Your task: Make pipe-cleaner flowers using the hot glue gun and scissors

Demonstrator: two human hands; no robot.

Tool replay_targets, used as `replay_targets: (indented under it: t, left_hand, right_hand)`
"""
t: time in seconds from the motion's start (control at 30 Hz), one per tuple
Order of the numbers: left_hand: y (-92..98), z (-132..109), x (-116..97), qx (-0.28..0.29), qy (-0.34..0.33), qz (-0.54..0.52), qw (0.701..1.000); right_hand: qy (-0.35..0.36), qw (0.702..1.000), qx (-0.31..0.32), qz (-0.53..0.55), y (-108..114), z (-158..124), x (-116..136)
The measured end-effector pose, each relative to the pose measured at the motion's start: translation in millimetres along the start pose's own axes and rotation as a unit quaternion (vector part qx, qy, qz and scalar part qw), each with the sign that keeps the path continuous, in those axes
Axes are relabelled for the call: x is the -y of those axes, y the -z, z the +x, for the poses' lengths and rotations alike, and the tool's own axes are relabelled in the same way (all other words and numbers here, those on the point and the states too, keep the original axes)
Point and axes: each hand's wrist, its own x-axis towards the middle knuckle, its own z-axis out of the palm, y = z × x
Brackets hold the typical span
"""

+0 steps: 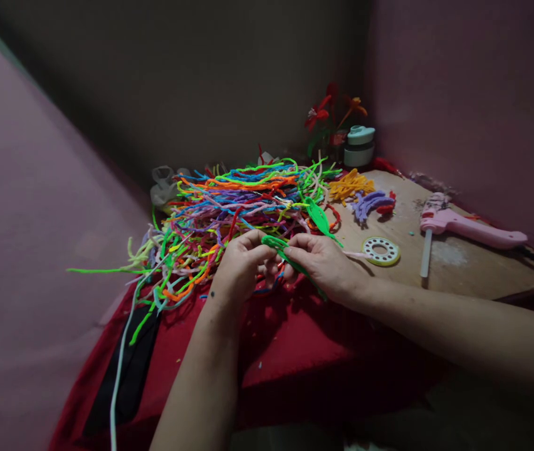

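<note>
My left hand and my right hand meet over the red cloth, fingers pinched on a green pipe cleaner that runs between them and down past my right palm. Just behind the hands lies a big tangled heap of pipe cleaners in many colours. A green leaf shape made of pipe cleaner rests on the heap's right edge.
On the wooden board at right lie a pink glue gun, a roll of tape, and small yellow and purple pipe cleaner bundles. Red pipe cleaner flowers and stacked tape dispensers stand in the corner. Walls close both sides.
</note>
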Motion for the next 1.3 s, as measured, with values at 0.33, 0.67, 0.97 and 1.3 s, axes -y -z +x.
replay_targets:
  t: [0.33,0.67,0.97,1.3]
  left_hand:
    - [-2.2,-1.3,-0.7,-0.026,-0.024,0.056,0.998]
    - [0.9,-2.1,-0.1,0.028,0.002,-0.066,0.997]
    - [5.4,-6.5,-4.6,0.057,-0.041,-0.01,0.997]
    - [0.4,-3.0,1.1,-0.026,-0.138,0.066,0.988]
  right_hand:
    - [-0.052,0.999,-0.005,0.013,-3.2,-1.3,6.3]
    - [-0.009,0.999,0.0,0.037,-0.3,2.2,-2.2]
    - [-0.025,0.99,0.04,0.132,3.0,2.9,-2.2]
    - [-0.089,0.979,0.047,0.178,3.9,2.1,2.2]
